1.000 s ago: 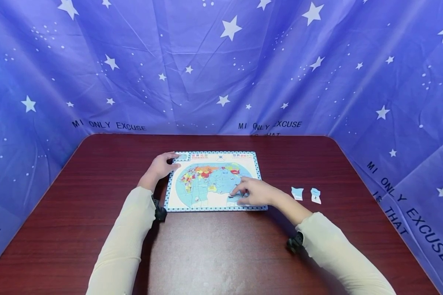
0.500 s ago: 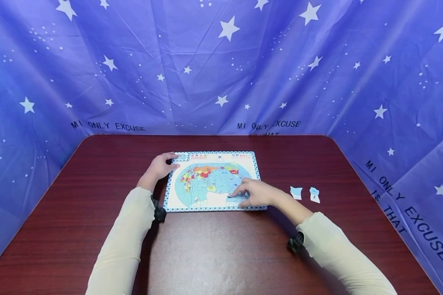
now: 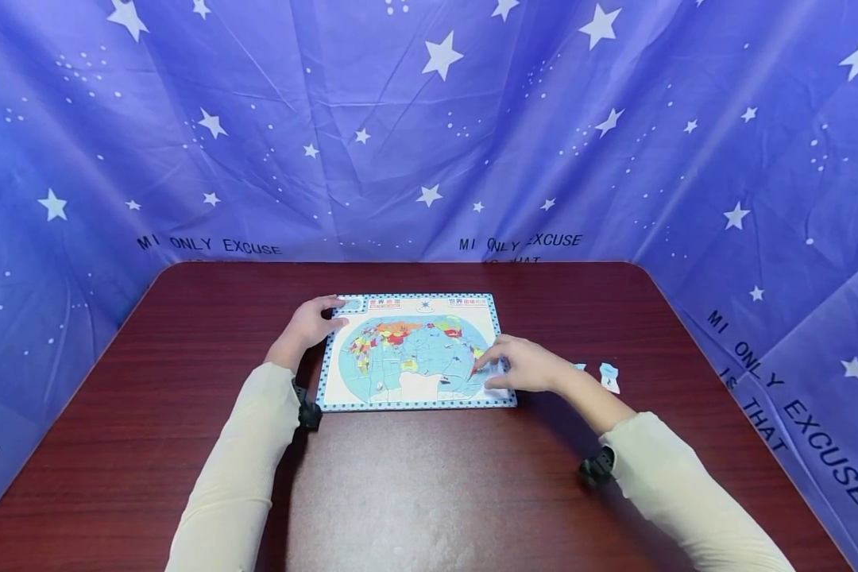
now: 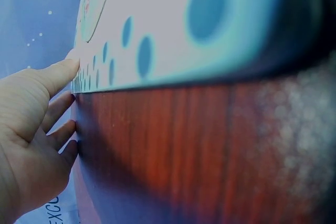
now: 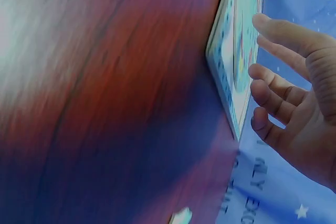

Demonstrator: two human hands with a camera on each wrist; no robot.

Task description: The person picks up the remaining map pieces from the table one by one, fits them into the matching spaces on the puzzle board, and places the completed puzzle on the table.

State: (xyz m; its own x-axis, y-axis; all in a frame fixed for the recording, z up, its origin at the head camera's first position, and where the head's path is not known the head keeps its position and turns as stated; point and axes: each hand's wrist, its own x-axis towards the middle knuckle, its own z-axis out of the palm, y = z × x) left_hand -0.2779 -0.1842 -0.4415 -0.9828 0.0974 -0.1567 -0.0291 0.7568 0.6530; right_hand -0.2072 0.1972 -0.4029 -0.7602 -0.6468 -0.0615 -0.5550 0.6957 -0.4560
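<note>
A world map jigsaw puzzle (image 3: 334,381) with a dotted blue border lies flat on the table, a white gap in the lower middle of its map. My left hand (image 3: 311,322) rests at its far left corner; in the left wrist view the thumb (image 4: 62,74) touches the border and the other fingers lie along the edge. Over the puzzle's lower right part, my right hand (image 3: 532,367) has its fingers loosely bent, with nothing held between them in the right wrist view. Right of it lie two loose puzzle pieces, one piece (image 3: 610,377) in full sight, the other (image 3: 580,366) mostly hidden behind the wrist.
The dark red wooden table (image 3: 400,485) reaches back to a blue curtain (image 3: 372,159) with white stars, which also hangs along both sides. Each wrist carries a black camera on a strap.
My right hand has moved right across the puzzle, uncovering a piece with a small dark picture beside the gap, and its wrist now covers most of one loose piece. The left hand stays put.
</note>
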